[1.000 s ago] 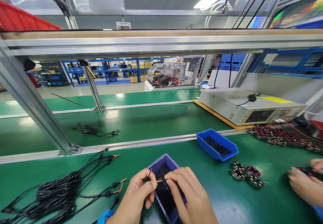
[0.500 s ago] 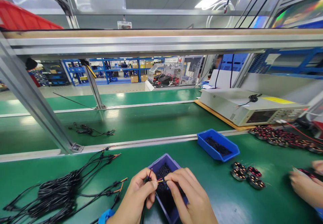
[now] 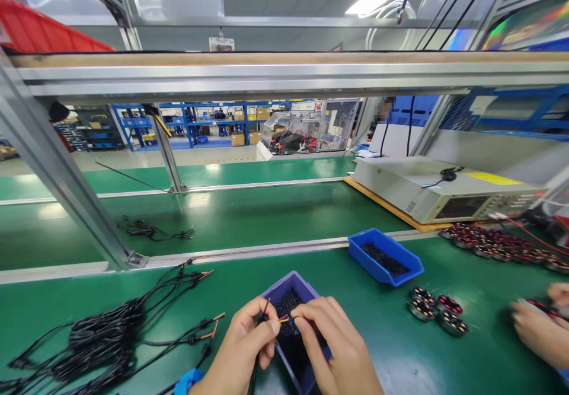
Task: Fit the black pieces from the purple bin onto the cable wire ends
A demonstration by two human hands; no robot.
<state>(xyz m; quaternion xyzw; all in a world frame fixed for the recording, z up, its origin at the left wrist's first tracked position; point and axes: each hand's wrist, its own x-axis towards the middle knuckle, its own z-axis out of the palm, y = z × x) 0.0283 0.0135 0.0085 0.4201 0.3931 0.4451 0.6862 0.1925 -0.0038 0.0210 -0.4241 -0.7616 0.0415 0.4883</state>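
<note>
Above a purple bin (image 3: pixel 306 291) my two hands meet fingertip to fingertip. My left hand (image 3: pixel 249 338) pinches a black cable (image 3: pixel 255 374) near its end, where thin red and yellow wires (image 3: pixel 283 319) stick out toward the right. With thumb and forefinger closed, my right hand (image 3: pixel 331 341) holds a small black piece at the wire tips; it looks like a short sleeve, partly hidden by the fingers. Many small black pieces (image 3: pixel 288 303) lie inside the bin under my hands.
Bundled black cables (image 3: pixel 102 335) lie at left. A blue bin (image 3: pixel 386 258) of black pieces and several round motor parts (image 3: pixel 438 311) stand at right. A co-worker's hands (image 3: pixel 540 324) hold a similar part at the right edge. Behind sits a grey instrument (image 3: pixel 444 187); a shelf beam (image 3: pixel 284 80) crosses above.
Both hands stay nearly in place, still pinching the wires and the small black piece. The whole view has shifted very slightly.
</note>
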